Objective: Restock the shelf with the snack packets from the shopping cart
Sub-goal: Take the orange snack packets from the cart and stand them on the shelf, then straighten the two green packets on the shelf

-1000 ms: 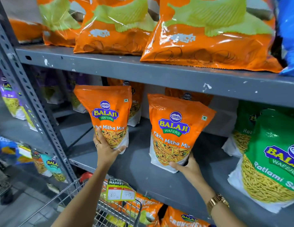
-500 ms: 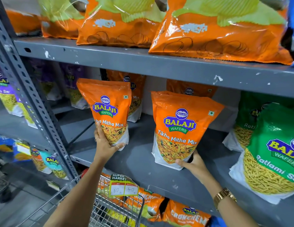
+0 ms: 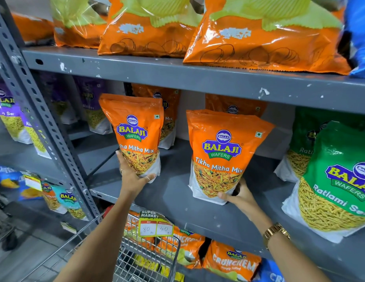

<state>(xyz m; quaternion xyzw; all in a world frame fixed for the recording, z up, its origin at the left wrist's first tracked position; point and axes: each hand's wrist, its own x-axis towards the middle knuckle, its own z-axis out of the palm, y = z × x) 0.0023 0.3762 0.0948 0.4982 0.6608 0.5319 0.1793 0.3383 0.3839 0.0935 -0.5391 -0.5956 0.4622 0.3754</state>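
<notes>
Upright, two orange Tikha Mitha Mix packets point(image 3: 134, 137), glossy, clear-windowed.

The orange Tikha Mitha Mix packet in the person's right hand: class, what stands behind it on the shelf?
Behind the packet held by the right hand, the top of another orange packet shows. Its lower part is covered, and whether more packets stand behind it cannot be seen.

Grey metal racking point(image 3: 198, 78), chipped paint.
</notes>
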